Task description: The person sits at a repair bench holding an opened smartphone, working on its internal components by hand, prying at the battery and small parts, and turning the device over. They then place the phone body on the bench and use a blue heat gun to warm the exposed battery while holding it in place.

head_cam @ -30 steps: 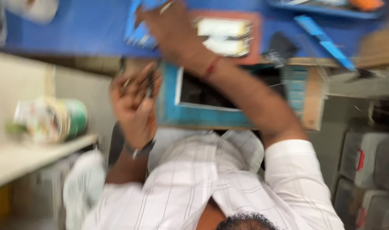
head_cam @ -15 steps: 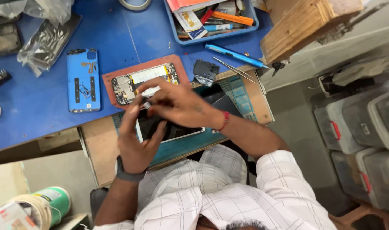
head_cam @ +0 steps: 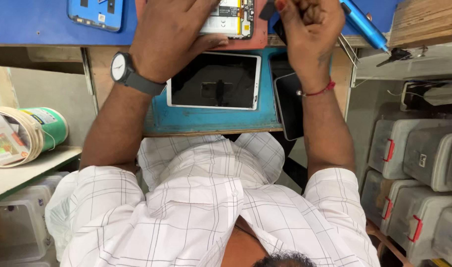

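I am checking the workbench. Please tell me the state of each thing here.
left hand: flat on opened phone
opened phone: back off, insides showing
right hand: fist closed
tablet: screen dark
storage boxes: lids shut
blue back cover: lying detached

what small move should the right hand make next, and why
Probably move the right hand across to the opened phone with the exposed white battery. The left hand lies flat on that phone, steadying it on the red mat, and the right fingers are curled shut just beside it. What they hold is hidden.
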Available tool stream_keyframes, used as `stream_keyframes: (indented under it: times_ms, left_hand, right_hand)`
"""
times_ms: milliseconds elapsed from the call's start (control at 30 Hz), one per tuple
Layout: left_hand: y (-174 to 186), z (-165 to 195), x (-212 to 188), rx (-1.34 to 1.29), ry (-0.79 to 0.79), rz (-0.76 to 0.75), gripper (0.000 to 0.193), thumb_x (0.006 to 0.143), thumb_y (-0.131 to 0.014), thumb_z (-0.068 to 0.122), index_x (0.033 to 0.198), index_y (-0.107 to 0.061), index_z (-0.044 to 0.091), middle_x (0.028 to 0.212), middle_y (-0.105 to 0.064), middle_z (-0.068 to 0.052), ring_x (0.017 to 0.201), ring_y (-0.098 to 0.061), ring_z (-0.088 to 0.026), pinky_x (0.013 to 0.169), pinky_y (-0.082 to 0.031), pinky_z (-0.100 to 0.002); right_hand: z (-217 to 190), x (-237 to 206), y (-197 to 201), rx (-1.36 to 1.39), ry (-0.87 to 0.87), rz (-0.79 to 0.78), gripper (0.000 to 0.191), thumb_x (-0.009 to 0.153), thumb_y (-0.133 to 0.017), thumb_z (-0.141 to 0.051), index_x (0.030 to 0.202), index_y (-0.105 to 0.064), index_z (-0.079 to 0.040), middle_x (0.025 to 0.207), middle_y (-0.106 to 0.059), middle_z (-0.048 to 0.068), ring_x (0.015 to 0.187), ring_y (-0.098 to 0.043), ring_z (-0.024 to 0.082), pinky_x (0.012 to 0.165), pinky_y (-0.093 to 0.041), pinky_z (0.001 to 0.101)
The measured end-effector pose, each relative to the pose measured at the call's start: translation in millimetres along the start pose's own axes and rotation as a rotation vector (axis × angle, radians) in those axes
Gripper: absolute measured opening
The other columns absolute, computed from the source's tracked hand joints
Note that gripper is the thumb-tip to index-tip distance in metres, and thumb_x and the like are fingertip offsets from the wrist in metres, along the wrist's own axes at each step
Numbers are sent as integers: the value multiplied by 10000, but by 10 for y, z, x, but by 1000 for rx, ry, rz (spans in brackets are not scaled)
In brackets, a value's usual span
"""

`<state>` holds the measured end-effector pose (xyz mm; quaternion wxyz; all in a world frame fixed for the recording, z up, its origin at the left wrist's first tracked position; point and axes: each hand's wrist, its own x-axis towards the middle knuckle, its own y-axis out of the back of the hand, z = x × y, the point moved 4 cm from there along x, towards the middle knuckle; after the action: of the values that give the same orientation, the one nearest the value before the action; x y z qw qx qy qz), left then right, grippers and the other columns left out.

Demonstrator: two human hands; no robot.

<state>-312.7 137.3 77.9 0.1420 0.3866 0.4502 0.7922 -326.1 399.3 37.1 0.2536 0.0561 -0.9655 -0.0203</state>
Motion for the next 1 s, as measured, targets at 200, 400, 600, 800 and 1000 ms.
stream_keyframes:
  times_ms: [200,400,600,800,1000]
  left_hand:
    - [5,109,11,63,5,36,468,946,-854,236,1292,-637,7,1300,-644,-139,1254,-586,-326,1053,-444,-477]
    - [-115,156,-48,139,-5,67,478,974,-828,212,1351,-638,-13,1440,-584,-134,1351,-521,-302,1198,-391,-469]
    - [-221,170,17,238,-3,1,821,859,-862,476,1493,-560,52,1360,-523,-128,1342,-450,-323,1176,-336,-526]
    - [-249,249,99,361,-29,-34,859,817,-859,521,1460,-585,20,1389,-500,-115,1354,-420,-314,1159,-325,-527]
    - [-195,234,198,332,-124,-118,825,825,-848,578,1335,-632,-33,1426,-521,-104,1370,-454,-291,1217,-335,-469]
  right_hand:
    - [-161,156,-153,-154,-40,-190,119,1179,-717,-43,1223,-648,43,1038,-739,112,924,-715,122,802,-568,201]
    - [-253,252,-210,-200,-105,-185,118,1124,-693,-10,1184,-619,60,1078,-722,128,988,-725,159,835,-581,225]
    - [-354,305,21,-86,-115,95,186,1102,-741,-21,1229,-614,26,1044,-712,84,905,-691,125,820,-558,207]
    - [-410,220,-10,-128,-157,63,220,1098,-756,-10,1266,-620,32,1110,-701,75,946,-668,94,841,-541,189]
    - [-487,254,-38,-147,-130,61,223,1064,-742,-9,1244,-618,35,1110,-711,75,930,-676,90,822,-544,189]
